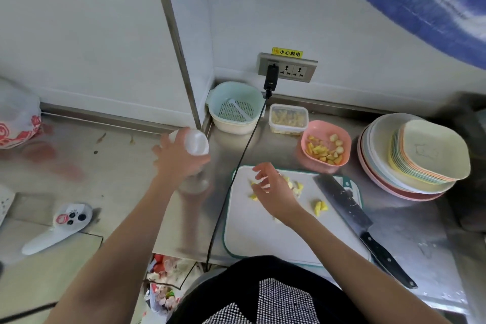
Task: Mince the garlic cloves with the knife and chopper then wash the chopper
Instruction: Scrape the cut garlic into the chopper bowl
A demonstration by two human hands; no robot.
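The person stands at a steel bench (pixel 289 144) with both arms out. The left hand (pixel 176 158) is wrapped around a white, blurred object, probably the chopper (pixel 196 142), and holds it up above the bench, just left of the cutting board (pixel 284 234). I cannot make out the chopper's shape any better than that. The right hand (pixel 273 189) hovers over the far part of the board with its fingers loosely spread, gripping nothing, right above a scatter of pale chopped garlic pieces (pixel 297 187). A few more pieces (pixel 320 208) lie near the board's right edge.

The knife (pixel 349 210) rests diagonally along the right edge of the board, blade on the board, black handle pointing toward the bench's near edge.

Behind the board sits a pink bowl (pixel 342 139) with yellow chunks and a few whole cloves in it. To its left are a clear lidded box (pixel 288 118) and a pale green strainer basket (pixel 236 105), the basket in the back corner of the bench. A stack of plates and bowls (pixel 426 158) stands toward the right end. A black cable (pixel 236 176) runs from the wall socket (pixel 288 67) across the bench, past the board's left edge.
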